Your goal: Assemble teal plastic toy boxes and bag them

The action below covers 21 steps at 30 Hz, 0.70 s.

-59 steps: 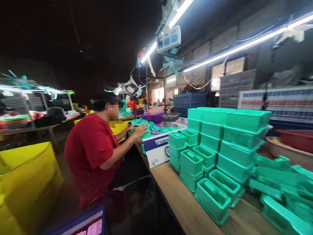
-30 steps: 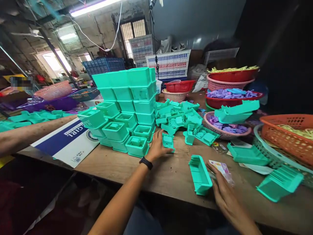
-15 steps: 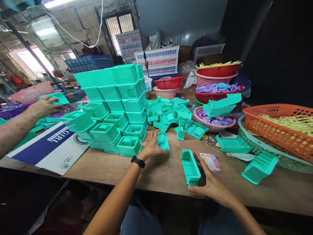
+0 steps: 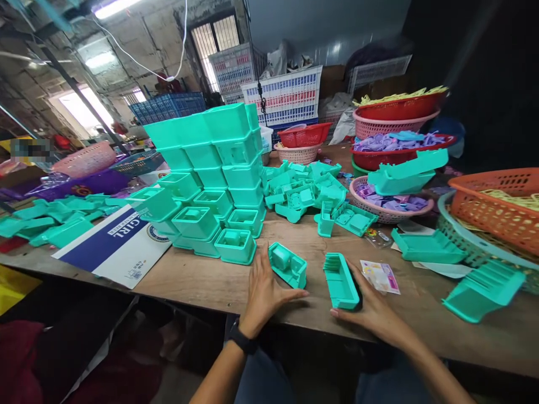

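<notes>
My left hand (image 4: 267, 294), a black band on its wrist, is closed around a green plastic box half (image 4: 281, 259) with a raised block inside. Its fingers lie along the left side and the thumb is near the front end. Facing it, a second green plastic shell (image 4: 342, 286) with ribs at its far end is held by my right hand (image 4: 374, 308). That thumb presses the near corner, while the fingers run along the right side, partly hidden. A narrow gap separates the two pieces, both low over the wooden table (image 4: 311, 311).
Stacked green boxes (image 4: 240, 177) rise at the left behind a printed carton sheet (image 4: 122, 247). Loose green parts (image 4: 303, 191) form a pile beyond my hands. Baskets, including an orange basket (image 4: 497, 196), stand at the right near a ribbed green part (image 4: 484, 292) and a small printed packet (image 4: 381, 276).
My left hand has brought its green box half nearer and to the right, turning its inside up. The right hand still holds its shell. Another person's arm has left the left side.
</notes>
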Motion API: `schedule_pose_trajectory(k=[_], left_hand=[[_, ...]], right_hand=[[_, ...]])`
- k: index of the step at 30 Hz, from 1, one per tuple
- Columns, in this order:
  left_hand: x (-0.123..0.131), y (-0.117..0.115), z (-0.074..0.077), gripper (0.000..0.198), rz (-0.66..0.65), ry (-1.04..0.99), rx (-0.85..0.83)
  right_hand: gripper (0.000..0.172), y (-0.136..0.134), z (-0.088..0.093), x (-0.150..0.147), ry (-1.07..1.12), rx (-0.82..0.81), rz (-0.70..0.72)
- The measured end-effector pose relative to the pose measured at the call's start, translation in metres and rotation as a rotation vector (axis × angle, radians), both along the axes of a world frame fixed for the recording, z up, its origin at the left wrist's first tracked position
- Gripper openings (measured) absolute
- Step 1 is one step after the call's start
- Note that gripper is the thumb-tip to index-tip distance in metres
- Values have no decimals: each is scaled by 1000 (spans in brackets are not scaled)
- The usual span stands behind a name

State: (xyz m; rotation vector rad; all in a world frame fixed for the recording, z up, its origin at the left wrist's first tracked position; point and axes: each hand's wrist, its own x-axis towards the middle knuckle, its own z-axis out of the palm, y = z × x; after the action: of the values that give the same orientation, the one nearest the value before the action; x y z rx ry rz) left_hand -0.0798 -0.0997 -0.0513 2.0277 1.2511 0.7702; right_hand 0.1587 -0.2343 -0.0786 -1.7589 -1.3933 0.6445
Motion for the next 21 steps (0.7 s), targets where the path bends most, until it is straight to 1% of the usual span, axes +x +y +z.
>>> schedule_pose_trajectory(k=[1,2,3,4,5,6,8,9,11,12,13,14,15,16,17,19,21], left_hand=[[-5,-7,2,130,-2,38,22],[-10,-12,5,117,-10,64,39],[-14,-15,8,101,-22,71,57],[-18,-15,10,85,-33,59,82],[-20,-14,13,74,-46,29,115],[-21,-11,15,69,-70,-13,148],[-19,-3,17,65,-158,-86,199],[-16,0,18,60,-199,-100,210],[-11,2,17,37,-231,-88,218],[-9,-1,16,24,-216,-73,220],[-7,-7,15,16,-180,-61,221],[-5,-15,14,15,-132,-54,223],[-4,-24,12,19,-86,-50,224],[-4,-34,11,29,-54,-53,219],[-4,-43,11,45,-47,-65,204],[-7,-55,11,79,-103,-113,141],[-12,-55,13,103,-208,-163,56]], right_hand=[[109,0,2,-1,6,-12,-8],[109,-1,3,-2,12,-27,-15],[111,-1,5,-3,18,-40,-23],[112,-1,6,-4,22,-49,-28],[112,-1,6,-4,23,-50,-31],[112,-1,7,-4,22,-43,-31],[110,-1,7,-4,15,-23,-26],[110,-1,6,-4,11,-17,-25],[112,-4,7,-3,10,-20,-21],[114,-5,7,-3,11,-30,-21],[115,-7,8,-3,14,-45,-23],[117,-9,9,-4,16,-64,-25],[118,-11,11,-6,18,-84,-30],[119,-12,12,-7,20,-100,-37],[120,-13,14,-9,21,-111,-44],[121,-14,16,-14,24,-121,-43],[121,-14,18,-16,25,-128,-31]])
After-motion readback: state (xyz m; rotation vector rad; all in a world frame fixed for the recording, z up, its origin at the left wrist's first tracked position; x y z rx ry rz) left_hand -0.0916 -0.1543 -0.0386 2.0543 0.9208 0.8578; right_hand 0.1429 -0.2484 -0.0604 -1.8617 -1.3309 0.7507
